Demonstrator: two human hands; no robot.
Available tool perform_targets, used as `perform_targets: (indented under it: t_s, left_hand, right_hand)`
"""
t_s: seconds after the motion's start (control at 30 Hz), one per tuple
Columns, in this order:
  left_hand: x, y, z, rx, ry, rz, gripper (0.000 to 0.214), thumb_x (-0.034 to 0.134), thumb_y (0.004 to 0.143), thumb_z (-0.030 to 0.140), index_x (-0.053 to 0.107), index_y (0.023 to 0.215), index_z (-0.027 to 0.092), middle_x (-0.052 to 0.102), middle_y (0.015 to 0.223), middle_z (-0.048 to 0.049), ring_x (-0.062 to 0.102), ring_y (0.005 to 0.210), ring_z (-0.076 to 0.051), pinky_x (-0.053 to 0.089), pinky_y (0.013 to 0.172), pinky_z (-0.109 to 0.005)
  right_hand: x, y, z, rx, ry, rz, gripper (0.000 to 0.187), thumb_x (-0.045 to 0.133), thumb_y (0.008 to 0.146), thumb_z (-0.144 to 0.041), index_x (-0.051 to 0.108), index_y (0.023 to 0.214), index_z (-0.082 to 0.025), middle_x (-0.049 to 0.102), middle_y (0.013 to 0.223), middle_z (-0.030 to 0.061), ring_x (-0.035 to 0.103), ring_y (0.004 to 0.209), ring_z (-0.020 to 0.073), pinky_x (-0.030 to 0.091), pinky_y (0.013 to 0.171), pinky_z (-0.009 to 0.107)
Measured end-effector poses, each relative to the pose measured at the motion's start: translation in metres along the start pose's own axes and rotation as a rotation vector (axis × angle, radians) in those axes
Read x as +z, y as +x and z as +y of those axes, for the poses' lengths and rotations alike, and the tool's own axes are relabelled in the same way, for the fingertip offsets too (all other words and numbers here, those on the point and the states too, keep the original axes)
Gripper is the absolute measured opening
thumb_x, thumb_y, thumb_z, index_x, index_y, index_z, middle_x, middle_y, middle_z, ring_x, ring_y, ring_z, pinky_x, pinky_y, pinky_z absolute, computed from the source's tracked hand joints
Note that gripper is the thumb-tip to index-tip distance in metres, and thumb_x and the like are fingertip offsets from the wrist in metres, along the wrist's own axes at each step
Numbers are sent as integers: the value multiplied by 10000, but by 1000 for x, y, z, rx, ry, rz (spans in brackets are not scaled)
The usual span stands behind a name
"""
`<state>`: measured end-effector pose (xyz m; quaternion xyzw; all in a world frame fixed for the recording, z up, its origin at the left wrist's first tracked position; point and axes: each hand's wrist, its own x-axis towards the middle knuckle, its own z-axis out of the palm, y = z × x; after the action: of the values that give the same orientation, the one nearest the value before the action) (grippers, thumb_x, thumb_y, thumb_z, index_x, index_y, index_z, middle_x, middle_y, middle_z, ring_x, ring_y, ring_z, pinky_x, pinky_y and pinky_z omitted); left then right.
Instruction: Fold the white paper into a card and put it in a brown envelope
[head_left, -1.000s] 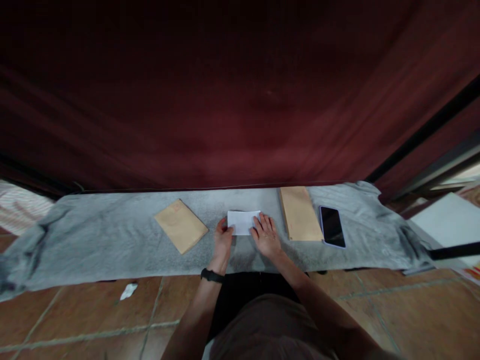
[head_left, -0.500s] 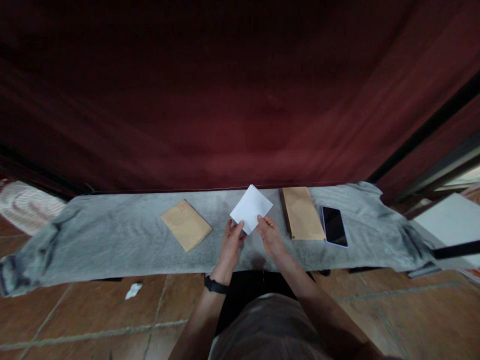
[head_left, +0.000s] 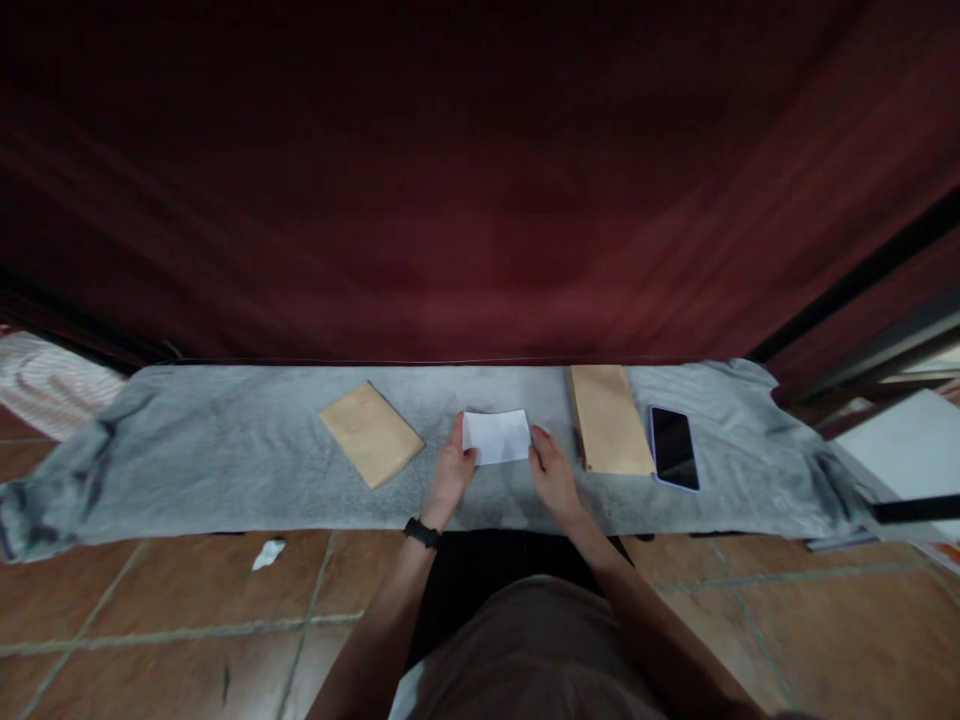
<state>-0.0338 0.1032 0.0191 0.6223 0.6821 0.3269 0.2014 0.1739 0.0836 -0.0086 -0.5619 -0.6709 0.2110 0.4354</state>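
Note:
A small folded white paper (head_left: 496,436) is held level between both hands over the grey cloth (head_left: 225,470). My left hand (head_left: 452,470), with a black watch on the wrist, pinches its left edge. My right hand (head_left: 553,472) grips its right edge. A brown envelope (head_left: 370,433) lies tilted on the cloth to the left of my hands. A second brown envelope (head_left: 610,419) lies to the right, lengthwise.
A dark phone (head_left: 674,447) lies face up right of the second envelope. A dark red curtain (head_left: 480,200) hangs behind the cloth. A white scrap (head_left: 268,553) lies on the brown tiled floor. A white board (head_left: 904,450) sits at far right.
The paper lay flat under both hands, was lifted and turned on a corner, and is now held level by its two short edges.

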Motion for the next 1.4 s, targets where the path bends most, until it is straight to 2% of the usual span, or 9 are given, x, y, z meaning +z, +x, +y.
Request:
perform_targets:
  t_s: [0.17, 0.27, 0.37, 0.47, 0.63, 0.97, 1.1, 1.27, 1.4]
  left_hand:
    - [-1, -7, 6, -95, 58, -62, 765, 510, 827, 62, 361, 1569, 167, 638, 1382, -130, 686, 1152, -236, 545, 1009, -345]
    - [-2, -17, 16, -77, 238, -10, 653, 473, 890, 105, 416, 1539, 149, 588, 1428, -171, 655, 1195, -278, 517, 1042, -408]
    - [7, -34, 27, 98, 401, 46, 542, 403, 1001, 225, 416, 1539, 159, 439, 1582, -169, 426, 1454, -329, 366, 1179, -521]
    - [26, -54, 36, 324, 407, -101, 566, 365, 1048, 349, 335, 1581, 161, 377, 1633, -133, 281, 1541, -284, 283, 1241, -503]
    - [37, -68, 29, 355, 402, -171, 656, 358, 1052, 459, 292, 1591, 91, 325, 1646, -177, 260, 1550, -267, 261, 1259, -479]
    - [4, -73, -4, 215, 480, -118, 662, 406, 1033, 453, 326, 1580, 88, 343, 1632, -182, 273, 1544, -276, 210, 1272, -496]
    - [12, -68, 11, 191, 468, -78, 601, 365, 1048, 393, 369, 1558, 76, 383, 1610, -189, 282, 1540, -288, 200, 1272, -524]
    - [39, -45, 45, 428, 386, -283, 550, 258, 1079, 367, 404, 1543, 113, 434, 1598, -123, 329, 1523, -227, 260, 1265, -451]
    - [48, -20, 50, 470, 390, -358, 570, 204, 1089, 402, 434, 1527, 119, 424, 1606, -105, 314, 1529, -213, 260, 1266, -427]
  right_hand:
    - [3, -18, -14, -343, -421, -317, 487, 411, 1059, -337, 473, 1521, -196, 449, 1591, 87, 415, 1473, 241, 285, 1242, 480]
    - [6, -23, -15, -362, -527, -328, 521, 412, 1063, -342, 415, 1553, -165, 413, 1603, 108, 391, 1490, 242, 245, 1252, 492]
    - [7, -25, -13, -369, -554, -337, 536, 418, 1055, -320, 396, 1561, -144, 412, 1599, 126, 389, 1492, 242, 243, 1254, 492]
    - [7, -27, -10, -396, -570, -373, 560, 443, 1022, -252, 385, 1564, -124, 415, 1596, 139, 373, 1500, 258, 238, 1256, 507]
    - [5, -28, -11, -385, -599, -389, 618, 414, 1005, -194, 288, 1605, -119, 363, 1624, 132, 335, 1518, 263, 206, 1268, 504]
    - [-8, -32, -5, -303, -588, -273, 628, 396, 1066, -374, 264, 1610, -90, 394, 1605, 168, 399, 1480, 293, 252, 1240, 514]
    - [-13, -33, -3, -307, -612, -280, 615, 402, 1064, -368, 303, 1594, -72, 399, 1603, 166, 394, 1481, 291, 250, 1243, 500]
    - [-12, -33, -4, -315, -646, -302, 571, 434, 1042, -302, 374, 1563, -77, 391, 1613, 145, 387, 1483, 289, 244, 1245, 496]
    - [-10, -31, -4, -309, -632, -288, 557, 476, 1025, -328, 449, 1521, -76, 466, 1569, 147, 421, 1459, 296, 252, 1243, 493]
